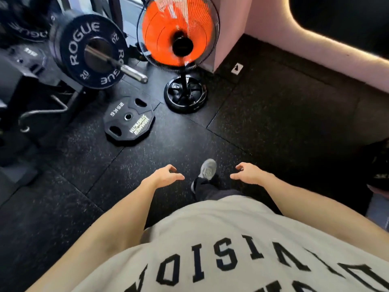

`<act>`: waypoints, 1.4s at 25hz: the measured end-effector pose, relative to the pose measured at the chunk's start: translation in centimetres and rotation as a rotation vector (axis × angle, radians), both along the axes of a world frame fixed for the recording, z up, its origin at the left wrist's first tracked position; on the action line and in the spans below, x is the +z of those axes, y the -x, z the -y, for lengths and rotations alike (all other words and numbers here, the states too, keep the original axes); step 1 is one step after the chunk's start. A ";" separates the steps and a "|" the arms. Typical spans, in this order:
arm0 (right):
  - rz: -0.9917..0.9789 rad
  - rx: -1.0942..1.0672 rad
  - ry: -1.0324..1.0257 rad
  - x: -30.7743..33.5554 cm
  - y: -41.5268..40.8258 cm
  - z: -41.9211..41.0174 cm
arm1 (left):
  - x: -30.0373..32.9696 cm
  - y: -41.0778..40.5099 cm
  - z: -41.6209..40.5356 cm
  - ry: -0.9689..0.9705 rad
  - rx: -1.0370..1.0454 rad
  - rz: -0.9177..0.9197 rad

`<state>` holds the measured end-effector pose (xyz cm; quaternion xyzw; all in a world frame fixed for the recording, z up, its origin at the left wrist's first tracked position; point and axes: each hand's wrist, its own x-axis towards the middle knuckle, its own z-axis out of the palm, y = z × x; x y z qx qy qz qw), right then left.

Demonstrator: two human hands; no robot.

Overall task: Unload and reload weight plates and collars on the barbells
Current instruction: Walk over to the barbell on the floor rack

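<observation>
Dim gym floor (263, 123); warm strip glow (315, 36) upper right; motion-blurred fan (179, 32); fisheye bending at edges

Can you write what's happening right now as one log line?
hands: left and right open, holding nothing | black round Rogue plate: on barbell | black twelve-sided plate: flat on floor

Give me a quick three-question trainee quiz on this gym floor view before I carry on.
1. True or false: the Rogue plate sits on the barbell sleeve with bare sleeve outside it.
2. Where does the 25 kg plate lie? A) flat on the floor B) leaning on the fan base C) in the left hand
3. What does the right hand hold?

Key: 1 true. 2 A. 3 nothing; its fingers hang loosely curled, like the left's.
</observation>
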<state>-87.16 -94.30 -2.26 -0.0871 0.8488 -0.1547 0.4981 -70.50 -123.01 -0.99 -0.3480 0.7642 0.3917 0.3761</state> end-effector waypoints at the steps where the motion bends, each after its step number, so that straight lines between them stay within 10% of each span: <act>1: 0.004 0.001 -0.006 -0.3 2.2 0.9 | -0.1 2.4 1.3 0.009 -0.009 0.003; 20: -0.048 -0.520 0.071 2.4 48.7 11.3 | 1.0 62.1 12.9 0.076 -0.432 -0.152; 35: -0.060 -1.284 0.055 3.3 63.3 -2.2 | 1.8 101.0 -7.0 -0.024 -1.268 -0.139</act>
